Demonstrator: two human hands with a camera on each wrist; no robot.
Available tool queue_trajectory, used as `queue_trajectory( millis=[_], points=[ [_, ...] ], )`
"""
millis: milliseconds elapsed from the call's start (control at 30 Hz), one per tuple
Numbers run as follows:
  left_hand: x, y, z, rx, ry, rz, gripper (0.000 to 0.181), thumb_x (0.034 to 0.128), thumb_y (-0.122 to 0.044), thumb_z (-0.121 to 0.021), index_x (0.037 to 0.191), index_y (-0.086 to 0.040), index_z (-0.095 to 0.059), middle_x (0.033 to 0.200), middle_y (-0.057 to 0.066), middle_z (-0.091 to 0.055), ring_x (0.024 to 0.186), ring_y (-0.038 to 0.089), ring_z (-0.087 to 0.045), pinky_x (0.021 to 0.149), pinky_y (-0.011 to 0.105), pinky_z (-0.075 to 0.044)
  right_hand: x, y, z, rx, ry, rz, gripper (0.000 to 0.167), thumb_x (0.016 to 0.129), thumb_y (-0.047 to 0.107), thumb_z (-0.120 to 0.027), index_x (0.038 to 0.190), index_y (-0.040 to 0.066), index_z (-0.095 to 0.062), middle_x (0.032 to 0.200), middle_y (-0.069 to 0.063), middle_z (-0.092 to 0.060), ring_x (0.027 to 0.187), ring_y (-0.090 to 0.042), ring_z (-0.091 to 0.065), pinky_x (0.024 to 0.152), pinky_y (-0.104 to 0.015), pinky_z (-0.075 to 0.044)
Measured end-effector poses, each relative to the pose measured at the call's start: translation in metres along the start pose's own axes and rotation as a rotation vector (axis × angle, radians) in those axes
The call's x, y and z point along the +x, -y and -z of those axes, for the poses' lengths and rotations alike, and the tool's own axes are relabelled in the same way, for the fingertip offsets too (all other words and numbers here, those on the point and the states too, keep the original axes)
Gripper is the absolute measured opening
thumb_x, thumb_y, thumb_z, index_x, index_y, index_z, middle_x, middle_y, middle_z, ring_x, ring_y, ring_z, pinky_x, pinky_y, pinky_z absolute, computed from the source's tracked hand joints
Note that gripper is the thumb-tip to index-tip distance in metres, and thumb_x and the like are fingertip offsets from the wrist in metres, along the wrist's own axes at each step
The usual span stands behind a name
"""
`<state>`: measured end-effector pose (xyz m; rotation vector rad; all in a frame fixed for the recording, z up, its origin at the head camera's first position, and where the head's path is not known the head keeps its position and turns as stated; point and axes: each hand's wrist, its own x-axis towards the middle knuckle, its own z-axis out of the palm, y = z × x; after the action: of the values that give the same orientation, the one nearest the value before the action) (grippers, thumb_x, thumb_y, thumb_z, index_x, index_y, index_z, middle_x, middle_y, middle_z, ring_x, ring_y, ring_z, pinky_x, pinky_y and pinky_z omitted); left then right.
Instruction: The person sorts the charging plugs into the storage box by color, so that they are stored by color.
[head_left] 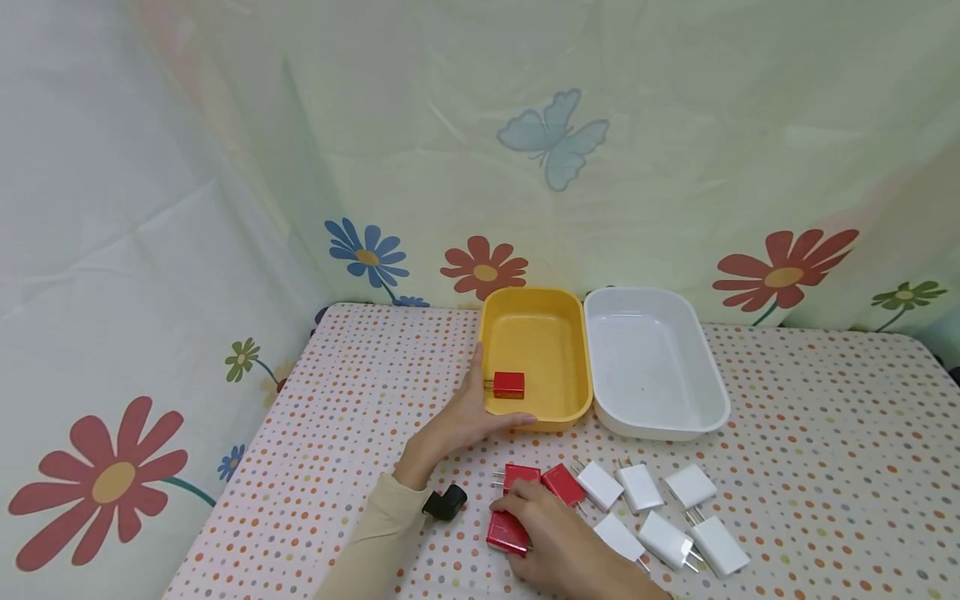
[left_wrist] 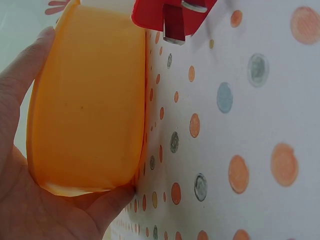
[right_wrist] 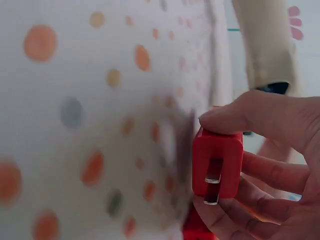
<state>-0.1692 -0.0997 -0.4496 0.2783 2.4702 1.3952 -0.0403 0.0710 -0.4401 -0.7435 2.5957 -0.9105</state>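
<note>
In the head view my left hand (head_left: 470, 410) spans the near left corner of the yellow tray (head_left: 587, 367), thumb along its near wall and fingers at its left side; a red plug adapter (head_left: 509, 385) lies inside. The left wrist view shows the same hand (left_wrist: 37, 200) against the outside of the tray (left_wrist: 90, 100). My right hand (head_left: 558, 537) pinches a red adapter (head_left: 507, 533) on the near side of two others (head_left: 522, 476) (head_left: 562, 484). Up close, the right hand (right_wrist: 270, 165) has thumb and fingers on the red adapter (right_wrist: 218, 162), prongs exposed.
A white tray (head_left: 656, 367) stands against the yellow one's right side. Several white adapters (head_left: 637, 487) lie on the dotted cloth to the right of the red ones. A black object (head_left: 446, 503) sits by my left wrist. A patterned curtain (head_left: 450, 150) hangs behind.
</note>
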Motion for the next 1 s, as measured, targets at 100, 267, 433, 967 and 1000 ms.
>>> queue_trajectory(
  millis=[100, 267, 433, 967, 1000],
  points=[
    [0.0, 0.0, 0.0, -0.005, -0.003, 0.005, 0.137, 0.0801, -0.052, -0.089, 0.168, -0.022, 0.013, 0.172, 0.011, -0.017, 0.154, 0.034, -0.026, 0.121, 0.06, -0.03, -0.005, -0.001, 0.013, -0.01, -0.047, 0.031, 0.05, 0.072, 0.007, -0.091, 0.12, 0.005, -0.074, 0.113, 0.0, -0.063, 0.095, -0.016, -0.058, 0.08, -0.03, -0.057],
    [0.001, -0.001, 0.0, -0.005, 0.004, -0.007, 0.137, 0.0802, -0.053, -0.088, 0.167, -0.024, 0.014, 0.172, 0.01, -0.017, 0.154, 0.032, -0.027, 0.121, 0.059, -0.029, -0.009, 0.001, 0.047, -0.093, -0.144, 0.066, 0.052, 0.071, 0.007, -0.094, 0.12, 0.008, -0.075, 0.11, 0.001, -0.063, 0.095, -0.014, -0.058, 0.078, -0.029, -0.057],
    [0.004, 0.0, 0.002, -0.002, 0.011, -0.045, 0.135, 0.0819, -0.051, -0.088, 0.167, -0.026, 0.014, 0.172, 0.01, -0.016, 0.152, 0.031, -0.028, 0.121, 0.056, -0.03, 0.0, 0.005, 0.09, -0.161, -0.229, 0.071, 0.055, 0.072, 0.008, -0.097, 0.121, 0.004, -0.074, 0.113, -0.004, -0.065, 0.094, -0.016, -0.058, 0.079, -0.03, -0.06],
    [0.004, 0.005, 0.002, -0.036, 0.034, -0.08, 0.128, 0.0868, -0.042, -0.086, 0.167, -0.024, 0.012, 0.169, 0.008, -0.023, 0.149, 0.03, -0.034, 0.118, 0.053, -0.038, 0.078, -0.05, 0.131, 0.028, -0.232, 0.013, 0.045, 0.082, 0.001, -0.087, 0.123, -0.007, -0.069, 0.108, -0.017, -0.071, 0.095, -0.031, -0.067, 0.079, -0.041, -0.063],
    [0.004, 0.005, 0.002, -0.026, 0.031, -0.073, 0.129, 0.0866, -0.043, -0.086, 0.167, -0.024, 0.013, 0.17, 0.008, -0.021, 0.151, 0.03, -0.032, 0.118, 0.054, -0.037, 0.083, -0.052, 0.129, 0.032, -0.225, 0.002, 0.045, 0.083, 0.001, -0.087, 0.123, -0.008, -0.069, 0.108, -0.018, -0.071, 0.096, -0.032, -0.067, 0.079, -0.041, -0.063]
  ],
)
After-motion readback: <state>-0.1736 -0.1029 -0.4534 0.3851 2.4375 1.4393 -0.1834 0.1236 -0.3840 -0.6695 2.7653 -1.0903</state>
